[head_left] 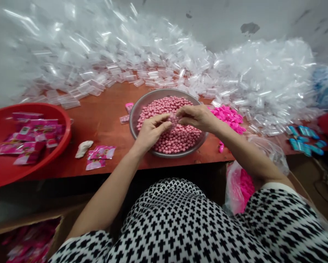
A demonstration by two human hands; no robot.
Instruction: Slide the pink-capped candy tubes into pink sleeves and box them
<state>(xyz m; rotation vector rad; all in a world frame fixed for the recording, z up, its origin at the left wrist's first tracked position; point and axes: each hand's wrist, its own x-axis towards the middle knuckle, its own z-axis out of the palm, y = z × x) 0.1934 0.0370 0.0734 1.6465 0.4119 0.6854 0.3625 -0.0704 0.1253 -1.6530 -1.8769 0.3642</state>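
A round metal bowl [177, 155] full of pink beads [172, 142] stands on the red-brown table. Over the middle of the bowl, my left hand [153, 131] and my right hand [196, 116] meet fingertip to fingertip. Between them is a small clear container [173, 119] with pink beads showing in it. My left thumb and fingers are closed on its left side, and my right fingers are bent round its right side. The fingers partly cover the container, so its ends are hard to make out.
Clear plastic tubes [153, 51] are heaped behind the bowl. Bright pink caps [228, 117] lie to its right, blue tubes [306, 140] farther right. A red basin [66, 135] with pink packets is at left. Loose packets [100, 155] lie near the table's front edge [131, 169].
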